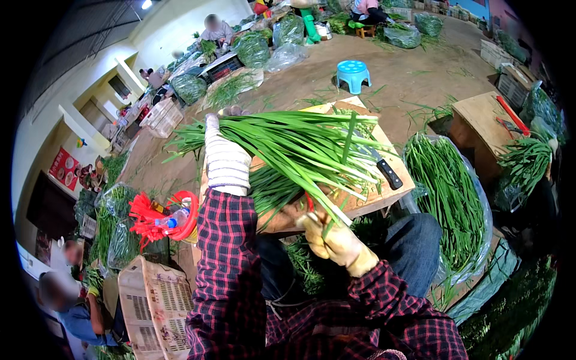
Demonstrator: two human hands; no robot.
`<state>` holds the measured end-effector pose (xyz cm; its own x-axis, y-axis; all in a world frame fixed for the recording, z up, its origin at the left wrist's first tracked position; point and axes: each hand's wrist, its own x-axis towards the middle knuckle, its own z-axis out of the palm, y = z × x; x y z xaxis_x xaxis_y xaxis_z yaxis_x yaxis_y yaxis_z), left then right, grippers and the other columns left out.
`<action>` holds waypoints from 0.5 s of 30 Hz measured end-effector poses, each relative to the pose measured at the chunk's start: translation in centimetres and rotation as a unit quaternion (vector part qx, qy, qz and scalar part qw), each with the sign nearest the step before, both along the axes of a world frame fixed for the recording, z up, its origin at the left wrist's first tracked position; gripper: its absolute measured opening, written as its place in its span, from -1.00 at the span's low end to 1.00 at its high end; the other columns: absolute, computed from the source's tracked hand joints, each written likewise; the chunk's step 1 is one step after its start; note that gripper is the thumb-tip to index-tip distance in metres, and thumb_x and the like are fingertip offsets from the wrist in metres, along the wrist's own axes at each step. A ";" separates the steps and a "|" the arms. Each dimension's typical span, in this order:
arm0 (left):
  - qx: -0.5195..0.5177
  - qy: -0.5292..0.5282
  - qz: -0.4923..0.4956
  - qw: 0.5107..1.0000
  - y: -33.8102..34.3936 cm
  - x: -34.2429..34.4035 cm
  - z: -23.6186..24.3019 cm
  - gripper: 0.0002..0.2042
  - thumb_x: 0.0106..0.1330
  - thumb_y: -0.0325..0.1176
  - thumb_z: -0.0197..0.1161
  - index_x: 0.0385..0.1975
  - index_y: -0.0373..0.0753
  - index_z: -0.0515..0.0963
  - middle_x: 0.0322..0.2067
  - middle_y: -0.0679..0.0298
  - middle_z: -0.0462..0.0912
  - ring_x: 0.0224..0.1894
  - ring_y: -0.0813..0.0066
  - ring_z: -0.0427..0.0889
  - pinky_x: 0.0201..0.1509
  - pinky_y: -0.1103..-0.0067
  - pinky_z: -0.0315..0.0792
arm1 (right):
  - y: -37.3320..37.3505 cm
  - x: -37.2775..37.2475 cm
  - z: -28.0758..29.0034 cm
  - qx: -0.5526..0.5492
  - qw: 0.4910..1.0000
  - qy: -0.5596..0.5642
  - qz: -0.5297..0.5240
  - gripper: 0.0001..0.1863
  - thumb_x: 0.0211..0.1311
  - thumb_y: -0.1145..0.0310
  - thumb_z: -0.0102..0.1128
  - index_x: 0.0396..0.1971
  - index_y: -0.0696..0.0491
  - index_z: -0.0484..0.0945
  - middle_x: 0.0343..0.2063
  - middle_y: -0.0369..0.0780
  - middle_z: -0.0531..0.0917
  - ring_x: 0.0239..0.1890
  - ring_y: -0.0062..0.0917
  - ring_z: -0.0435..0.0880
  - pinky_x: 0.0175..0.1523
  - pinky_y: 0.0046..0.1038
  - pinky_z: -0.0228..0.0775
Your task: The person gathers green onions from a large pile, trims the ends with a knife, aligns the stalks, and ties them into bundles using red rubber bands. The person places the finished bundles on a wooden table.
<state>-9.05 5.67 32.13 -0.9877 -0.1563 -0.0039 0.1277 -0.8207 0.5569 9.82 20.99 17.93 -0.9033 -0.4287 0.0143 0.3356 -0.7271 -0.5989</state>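
Left hand (pixel 217 141), white glove, is clamped around the leafy side of the green stalk bunch (pixel 288 135), which sits over the wooden board (pixel 396 186), pale ends pointing right. Right hand (pixel 337 243), yellowish glove, fingers curled, pinches a red strip (pixel 309 202) just below the bunch; black-handled knife (pixel 390 174) lies on the board by the pale ends.

Feels like a produce-packing shed to me: greens (pixel 288 132) on a wooden board (pixel 396 195), scraps (pixel 423 111) littering the bare floor (pixel 402 69), stuffed plastic bags (pixel 482 207), crates (pixel 162 119), a ribbed roof (pixel 87 39), other workers (pixel 223 31) sitting low among leafy heaps (pixel 225 90).
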 end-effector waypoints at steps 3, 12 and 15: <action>0.015 0.016 -0.004 1.000 -2.0 -0.8 0.1 -0.63 0.39 0.04 0.08 -0.30 -0.20 0.46 -0.31 0.19 0.57 -0.26 0.24 0.54 -0.03 0.26 0.48 | 2.3 3.5 0.5 0.218 0.972 0.072 0.042 -0.74 0.46 0.23 -0.01 -0.23 0.10 0.58 -0.75 -0.41 0.37 -0.80 -0.78 0.20 -0.69 -0.63 -0.05; -0.032 0.039 -0.023 0.998 -5.2 -1.2 -0.4 -0.59 0.40 0.03 0.03 -0.19 -0.26 0.47 -0.25 0.18 0.60 -0.19 0.20 0.57 0.04 0.21 0.48 | 6.2 6.8 -3.5 0.663 0.724 0.181 -0.061 -0.42 0.25 0.02 0.23 0.17 0.03 0.41 -0.45 -0.09 0.64 -0.39 -0.29 0.65 -0.22 -0.35 0.49; 0.007 0.035 -0.040 0.999 -4.4 -1.9 -1.8 -0.64 0.41 0.01 0.02 -0.20 -0.21 0.45 -0.22 0.19 0.58 -0.15 0.18 0.55 0.05 0.16 0.47 | 5.6 2.6 0.8 0.340 0.925 0.061 -0.157 -0.38 0.24 0.01 0.27 0.14 0.12 0.39 -0.59 -0.32 0.48 -0.63 -0.59 0.44 -0.50 -0.53 0.31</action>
